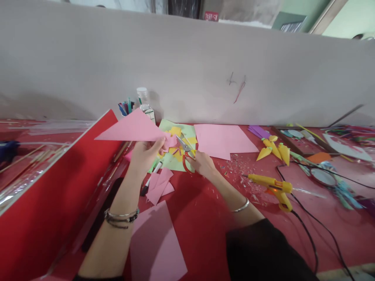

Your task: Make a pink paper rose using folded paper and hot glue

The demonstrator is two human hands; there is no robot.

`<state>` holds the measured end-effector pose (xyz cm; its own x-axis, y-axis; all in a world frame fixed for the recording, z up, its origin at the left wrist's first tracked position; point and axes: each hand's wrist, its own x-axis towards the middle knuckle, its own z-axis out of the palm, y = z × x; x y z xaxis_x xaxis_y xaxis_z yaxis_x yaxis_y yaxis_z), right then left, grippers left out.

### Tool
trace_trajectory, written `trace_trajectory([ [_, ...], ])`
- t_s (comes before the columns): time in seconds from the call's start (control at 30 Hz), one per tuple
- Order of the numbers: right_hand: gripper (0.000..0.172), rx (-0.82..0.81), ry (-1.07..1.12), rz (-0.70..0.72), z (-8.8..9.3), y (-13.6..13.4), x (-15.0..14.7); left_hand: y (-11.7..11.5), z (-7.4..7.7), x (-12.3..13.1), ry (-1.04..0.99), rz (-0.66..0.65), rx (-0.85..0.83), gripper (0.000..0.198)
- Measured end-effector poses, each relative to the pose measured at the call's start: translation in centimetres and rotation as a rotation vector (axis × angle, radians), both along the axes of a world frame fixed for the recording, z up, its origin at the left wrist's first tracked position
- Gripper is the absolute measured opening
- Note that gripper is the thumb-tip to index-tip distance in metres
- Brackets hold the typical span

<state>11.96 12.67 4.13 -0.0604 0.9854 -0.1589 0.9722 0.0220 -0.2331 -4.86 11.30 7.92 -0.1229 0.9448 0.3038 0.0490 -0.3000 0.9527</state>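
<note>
The red table (199, 210) spread out in front of me, with a tall red panel (58, 183) standing along it at my 9 o'clock. A large pink sheet (156, 246) lay flat near my left forearm at 6 o'clock, and another pink sheet (225, 140) rested at 1 o'clock, just beyond my right hand (203, 164).

My left hand (143, 155) was closed, pinching one corner of a pink paper triangle (131, 129) and holding it up off the table; the sheet fanned out toward 10 o'clock. Beneath it, at 12 o'clock, lay a light green sheet (165, 125) strewn with yellow offcuts.

A yellow glue gun (272, 185) stood at 3 o'clock, well apart from both hands, its black cord trailing toward me.

My right hand gripped the red handles of the scissors (184, 147), the blades parted and pointing at the held corner of the triangle. Small pink scraps (159, 185) sat just below my left hand. A few yellow paper cones (275, 150) lay at 2 o'clock.
</note>
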Motion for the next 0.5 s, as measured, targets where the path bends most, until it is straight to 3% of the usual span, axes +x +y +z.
trace_trajectory([
  [0.23, 0.03, -0.063, -0.072, 0.058, -0.3, 0.1, -2.4, -0.9, 0.1, 1.5, 0.135, -0.251, -0.056, 0.016],
  [0.37, 0.028, -0.085, -0.029, 0.112, 0.9, 0.1, -2.3, -1.8, 0.5, 2.0, 0.229, -0.389, -0.082, 0.015],
  [0.5, 0.025, -0.048, 0.147, 0.229, 2.9, -0.6, -0.8, -3.0, 1.1, 1.9, 0.34, -0.454, -0.115, 0.015],
])
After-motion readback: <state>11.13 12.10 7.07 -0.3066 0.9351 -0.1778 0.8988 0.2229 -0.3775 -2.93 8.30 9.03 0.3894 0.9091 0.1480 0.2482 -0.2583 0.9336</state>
